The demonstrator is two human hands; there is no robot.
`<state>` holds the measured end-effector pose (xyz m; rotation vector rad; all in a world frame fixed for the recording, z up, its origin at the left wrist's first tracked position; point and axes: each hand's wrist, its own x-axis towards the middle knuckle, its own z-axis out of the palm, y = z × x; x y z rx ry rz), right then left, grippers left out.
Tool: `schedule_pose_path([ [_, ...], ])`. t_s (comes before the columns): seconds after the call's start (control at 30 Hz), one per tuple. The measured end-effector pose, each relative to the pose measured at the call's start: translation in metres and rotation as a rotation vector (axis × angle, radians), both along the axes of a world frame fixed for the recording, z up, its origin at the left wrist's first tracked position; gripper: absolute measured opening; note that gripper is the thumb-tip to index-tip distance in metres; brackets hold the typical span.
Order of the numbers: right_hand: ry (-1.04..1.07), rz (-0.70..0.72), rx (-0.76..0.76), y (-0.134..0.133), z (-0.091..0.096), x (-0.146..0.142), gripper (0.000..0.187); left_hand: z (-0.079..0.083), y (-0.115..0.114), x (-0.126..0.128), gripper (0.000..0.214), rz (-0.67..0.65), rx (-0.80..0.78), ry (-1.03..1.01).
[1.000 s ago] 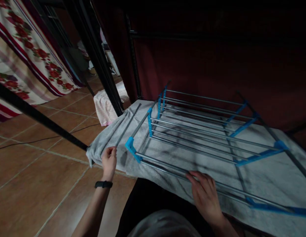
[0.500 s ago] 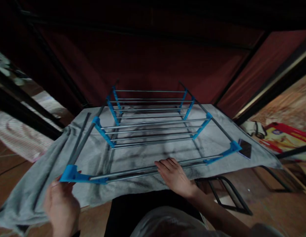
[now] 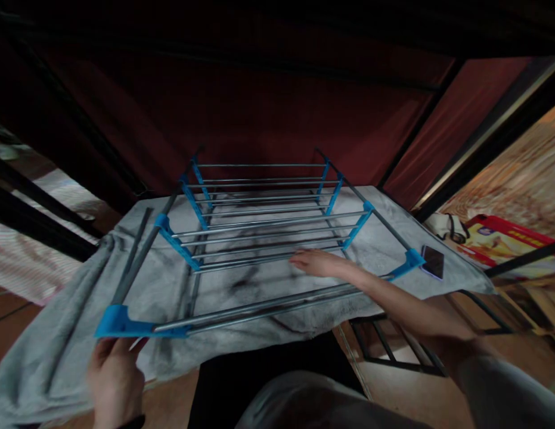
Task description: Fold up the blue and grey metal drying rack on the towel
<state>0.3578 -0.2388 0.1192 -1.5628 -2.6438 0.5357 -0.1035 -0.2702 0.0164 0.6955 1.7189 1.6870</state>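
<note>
A rack of grey metal tubes with blue plastic joints (image 3: pixel 266 225) lies on a grey cloth, its long side bars running away from me. At its near left corner sits a blue corner bracket (image 3: pixel 120 322). My left hand (image 3: pixel 116 378) holds that bracket from below, its fingertips partly hidden under the plastic. My right hand (image 3: pixel 317 263) reaches over the near crossbars (image 3: pixel 263 308), its fingers curled together at a crossbar of the nearest blue-ended tier. The fingertips are small and dim there. Another tube (image 3: pixel 136 247) lies alongside the left side bar.
The grey cloth (image 3: pixel 76 333) drapes over the surface's edges. A phone (image 3: pixel 433 262) lies beside the rack's near right corner. Dark red fabric (image 3: pixel 254 113) hangs behind. On the right are a red and yellow package (image 3: pixel 505 241) and a black metal frame (image 3: pixel 397 360) near the floor.
My right hand has left the near crossbars and moved forward to the nearest tier. My left hand has shifted slightly beneath the corner bracket. The view has turned a little to the right.
</note>
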Motion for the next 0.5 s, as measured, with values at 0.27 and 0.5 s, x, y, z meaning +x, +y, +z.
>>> schedule_pose_path([
  [0.27,-0.271,0.054,0.012,0.048,-0.069,-0.045,0.046,-0.036,-0.010,-0.007,0.037,-0.074,-0.255,-0.097],
  [0.5,-0.349,0.149,0.170,0.063,-0.098,-0.077,0.055,-0.062,-0.021,-0.015,0.036,-0.216,-0.346,0.233],
])
